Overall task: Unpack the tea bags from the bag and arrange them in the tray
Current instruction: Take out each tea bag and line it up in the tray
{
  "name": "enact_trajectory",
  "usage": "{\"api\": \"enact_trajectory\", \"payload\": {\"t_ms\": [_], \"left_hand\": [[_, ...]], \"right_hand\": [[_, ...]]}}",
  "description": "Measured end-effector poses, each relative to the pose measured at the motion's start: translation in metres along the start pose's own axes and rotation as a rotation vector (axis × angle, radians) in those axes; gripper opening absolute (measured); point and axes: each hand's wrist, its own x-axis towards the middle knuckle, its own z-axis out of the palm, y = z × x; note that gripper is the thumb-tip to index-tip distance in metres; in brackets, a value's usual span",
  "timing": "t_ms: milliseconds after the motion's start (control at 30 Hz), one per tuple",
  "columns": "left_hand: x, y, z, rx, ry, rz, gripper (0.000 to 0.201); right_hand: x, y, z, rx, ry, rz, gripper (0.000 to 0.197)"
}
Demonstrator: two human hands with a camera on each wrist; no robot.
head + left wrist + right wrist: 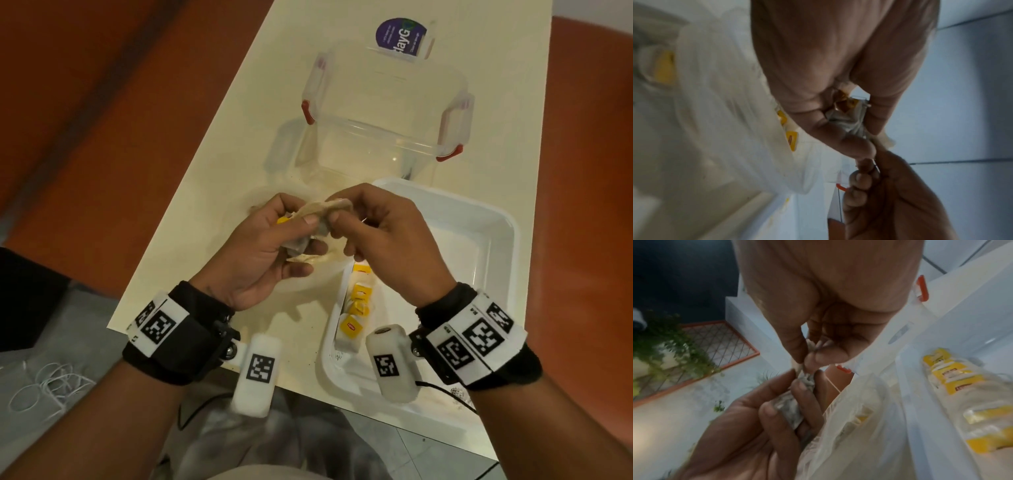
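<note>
Both hands meet above a clear plastic bag (308, 279) on the table. My left hand (301, 233) grips a small clump of tea bags (298, 245) with a yellow tag showing. My right hand (337, 219) pinches the top of one beige tea bag (329, 207) from that clump. The right wrist view shows the right hand (803, 363) pinching the crumpled tea bag (789, 407) held in the left fingers (768, 412). The white tray (496, 212) lies to the right, with a row of yellow-tagged tea bags (358, 308) along its left wall.
A clear lock-lid container (383, 137) with red clips stands just behind the hands. Its lid with a purple label (402, 37) lies at the far end. The table's near edge runs under my wrists. White loops (44, 387) lie on the floor at left.
</note>
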Motion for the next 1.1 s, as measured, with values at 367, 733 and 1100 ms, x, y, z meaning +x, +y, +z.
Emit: {"api": "enact_trajectory", "payload": {"t_ms": [367, 733, 1100], "left_hand": [[-0.007, -0.001, 0.009, -0.274, -0.073, -0.11, 0.024], [-0.005, -0.01, 0.01, -0.056, 0.045, -0.014, 0.03], [-0.007, -0.014, -0.001, -0.282, 0.064, -0.138, 0.036]], "right_hand": [[-0.018, -0.002, -0.019, 0.311, -0.076, 0.094, 0.016], [-0.024, -0.003, -0.028, 0.298, -0.038, 0.147, 0.033], [-0.032, -0.002, -0.04, 0.216, -0.044, 0.203, 0.016]]}}
